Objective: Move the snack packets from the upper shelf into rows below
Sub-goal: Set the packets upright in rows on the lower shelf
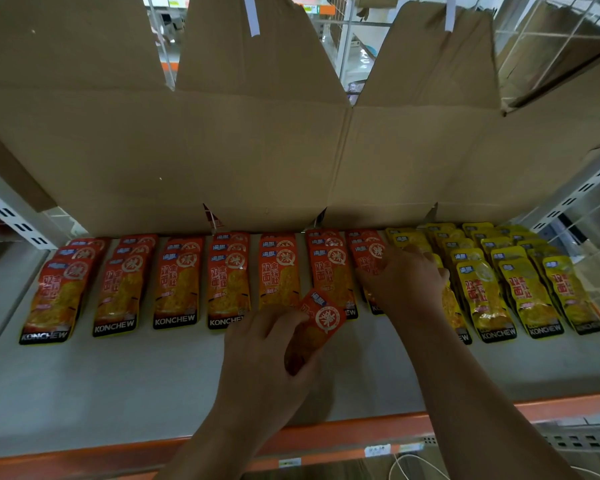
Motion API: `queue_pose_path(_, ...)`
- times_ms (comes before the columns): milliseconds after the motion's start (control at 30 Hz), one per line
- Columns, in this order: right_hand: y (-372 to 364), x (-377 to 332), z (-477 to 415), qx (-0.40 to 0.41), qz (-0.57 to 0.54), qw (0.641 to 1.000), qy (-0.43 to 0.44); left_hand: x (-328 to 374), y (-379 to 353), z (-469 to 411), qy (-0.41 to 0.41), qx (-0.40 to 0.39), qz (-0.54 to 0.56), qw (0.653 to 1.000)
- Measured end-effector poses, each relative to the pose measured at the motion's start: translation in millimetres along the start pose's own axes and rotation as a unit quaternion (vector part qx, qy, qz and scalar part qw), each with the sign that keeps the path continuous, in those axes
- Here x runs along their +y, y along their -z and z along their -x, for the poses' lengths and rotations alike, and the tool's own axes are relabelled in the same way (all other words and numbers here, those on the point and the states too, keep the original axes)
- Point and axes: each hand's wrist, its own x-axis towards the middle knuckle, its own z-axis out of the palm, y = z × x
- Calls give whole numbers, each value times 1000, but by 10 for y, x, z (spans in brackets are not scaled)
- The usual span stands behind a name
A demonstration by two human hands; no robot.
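- Lower centre of frame: left hand (267, 355), fingers curled round a loose orange snack packet (324, 318), which is held tilted in front of the rows, over the grey shelf (118, 379).
- Right of centre: right hand (404, 284) lies on the last orange stack, beside the yellow packets (492, 296). Cannot tell whether its fingers pinch a packet.
- Mid-frame, left to centre: orange packet rows (175, 285), overlapped front to back.
- Upper frame: open cardboard boxes (222, 150) behind the rows.

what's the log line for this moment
left hand: holds orange foil snack packet | right hand: on rightmost orange packet row | stage: placing
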Motion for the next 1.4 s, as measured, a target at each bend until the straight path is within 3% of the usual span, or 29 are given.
queue_pose_path(367, -22, 53, -60, 19, -38, 999, 15, 0, 3, 1, -3, -4, 4, 1000)
queue_pose_path(533, 46, 248, 35, 118, -116, 985, 53, -6, 4, 2, -10, -3, 0, 1000)
queue_pose_path(667, 55, 601, 257, 162, -94, 982, 32, 1, 8, -7, -27, 7, -3, 1000)
queue_pose_path(933, -3, 894, 459, 123, -59, 990, 21, 3, -22, -4, -27, 2, -13, 1000)
queue_pose_path(1400, -40, 954, 490, 128, -96, 987, 28, 7, -25, 0, -20, 11, -29, 999)
